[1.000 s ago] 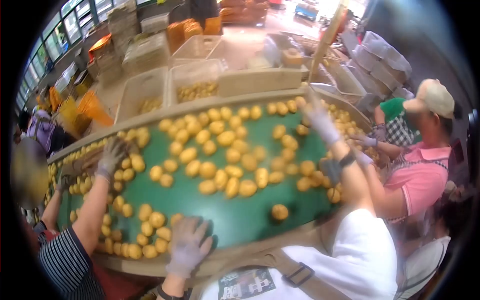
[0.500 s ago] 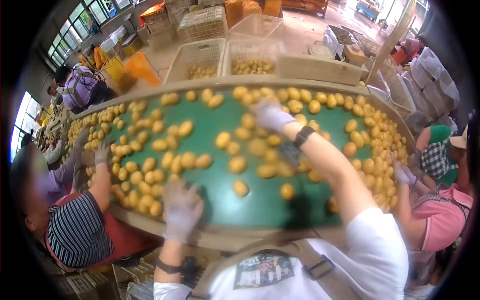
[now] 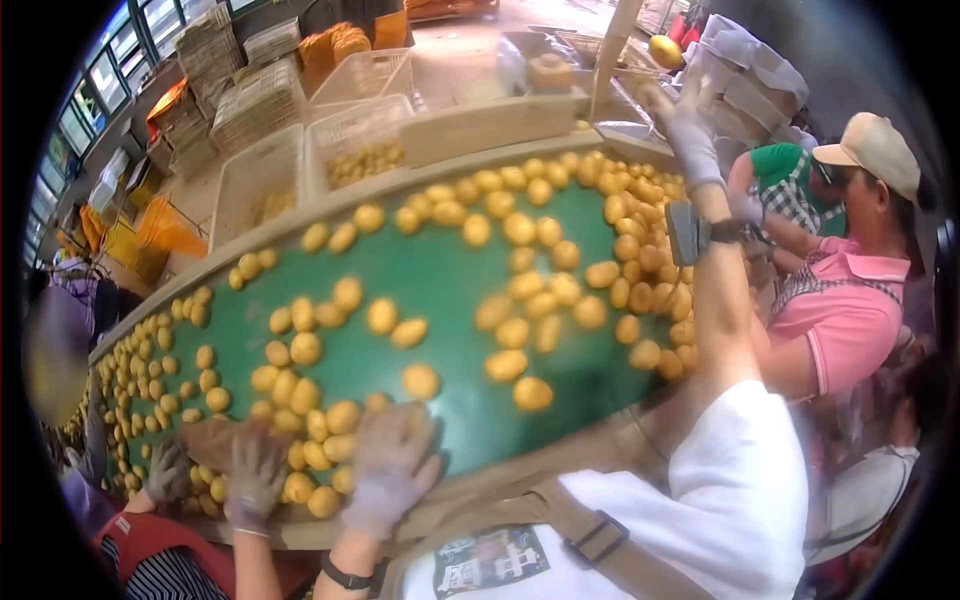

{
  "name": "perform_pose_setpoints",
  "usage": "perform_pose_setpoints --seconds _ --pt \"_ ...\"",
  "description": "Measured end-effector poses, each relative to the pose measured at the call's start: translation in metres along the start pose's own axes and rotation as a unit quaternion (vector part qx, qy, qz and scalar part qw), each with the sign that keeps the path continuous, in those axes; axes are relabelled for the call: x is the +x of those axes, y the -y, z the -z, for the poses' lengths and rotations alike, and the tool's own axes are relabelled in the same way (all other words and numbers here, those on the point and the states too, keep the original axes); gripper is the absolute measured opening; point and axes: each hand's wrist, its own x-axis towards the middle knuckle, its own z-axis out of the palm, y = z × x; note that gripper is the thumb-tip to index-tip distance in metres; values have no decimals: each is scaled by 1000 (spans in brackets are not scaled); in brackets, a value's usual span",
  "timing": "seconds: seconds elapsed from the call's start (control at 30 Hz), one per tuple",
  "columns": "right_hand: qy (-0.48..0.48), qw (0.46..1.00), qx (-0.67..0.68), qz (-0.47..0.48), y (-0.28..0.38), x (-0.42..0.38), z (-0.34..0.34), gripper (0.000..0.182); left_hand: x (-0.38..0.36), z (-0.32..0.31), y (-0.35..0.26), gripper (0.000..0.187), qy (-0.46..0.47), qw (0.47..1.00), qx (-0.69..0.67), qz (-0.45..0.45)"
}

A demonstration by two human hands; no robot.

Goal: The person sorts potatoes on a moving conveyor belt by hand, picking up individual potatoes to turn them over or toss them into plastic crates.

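My left hand [image 3: 388, 475], in a pale glove, lies over the near edge of the green conveyor belt [image 3: 465, 440], fingers stretched out. Its fingertips are beside several yellow potatoes [image 3: 341, 417]; the hand is open. My right hand [image 3: 690, 135], also gloved, is raised past the far right end of the belt with its fingers apart. A single potato [image 3: 665, 51] is in the air just above and left of its fingertips, apart from the hand. More loose potatoes [image 3: 526, 286] are spread across the belt in front of me.
White crates [image 3: 258, 185] with potatoes stand beyond the belt's far rim, near a long board [image 3: 490, 130]. At right stands a co-worker in pink [image 3: 850, 320]. A neighbour's gloved hand [image 3: 255, 478] is close to my left hand. Potatoes are piled at the right end [image 3: 650, 260].
My right hand has moved from over the belt's potatoes to up and right, fingers now spread, with a potato in the air nearby. The view has turned right; my left hand stays by the near edge.
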Motion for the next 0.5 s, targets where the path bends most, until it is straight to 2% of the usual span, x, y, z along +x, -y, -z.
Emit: perform_pose_setpoints --seconds 0.03,0.1,0.13,0.17,0.2,0.27,0.33,0.37,0.43,0.5 --pt "41 992 87 -83 2 6 25 60 5 -2 -7 43 11 999 36 -15" --pt "54 993 -36 -98 -16 24 -2 64 2 -8 9 38 -38 998 37 -43" --pt "19 973 -230 -22 -71 4 -48 66 -6 -21 9 35 -54 997 36 -40" --pt "41 920 -386 58 -100 -25 -92 67 -12 -28 13 27 -53 999 1 6" --pt "36 835 -529 143 -128 -55 -136 69 -21 -27 19 24 -62 998 12 17" --pt "110 841 -527 -52 -96 -89 -202 67 -35 -18 38 19 -82 996 37 27" --pt "108 854 -507 37 -79 -94 -209 53 -59 5 59 15 -67 985 130 91" --pt "125 863 -490 13 -65 -87 -209 53 -75 15 73 13 -57 976 176 115" --pt "149 876 -458 -43 -25 -66 -231 53 -122 52 116 18 -13 949 209 234" --pt "97 907 -407 48 -28 -59 -256 50 -142 80 129 27 -14 906 279 317"
